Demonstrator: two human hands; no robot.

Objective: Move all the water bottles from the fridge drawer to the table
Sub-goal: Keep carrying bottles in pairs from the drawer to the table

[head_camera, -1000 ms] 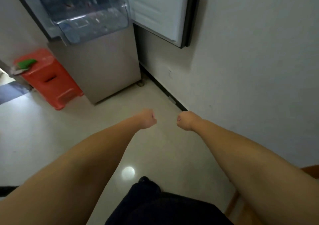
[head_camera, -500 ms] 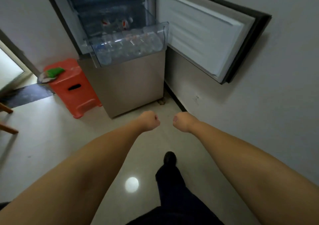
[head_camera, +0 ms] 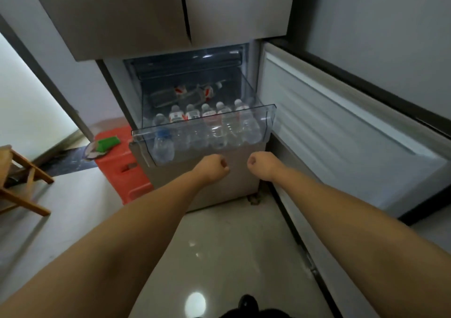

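Note:
A clear plastic fridge drawer [head_camera: 267, 119] is pulled out of the open lower compartment. Several water bottles [head_camera: 220, 122] with white caps stand in a row behind its front wall, and more bottles [head_camera: 192, 93] with red and white labels lie farther back. My left hand [head_camera: 214, 167] is a closed fist just below the drawer's front, holding nothing. My right hand [head_camera: 260, 164] is also a closed fist beside it, a little to the right, holding nothing. Neither hand touches the drawer.
The open fridge door [head_camera: 341, 132] swings out on the right, close to my right arm. A red plastic stool [head_camera: 122, 164] with a green item [head_camera: 107, 143] stands left of the fridge. A wooden chair [head_camera: 22, 183] is at far left. Glossy floor lies below.
The fridge has come much closer and higher in view as I walked towards it. Both fists stayed clenched and now sit right under the drawer's front.

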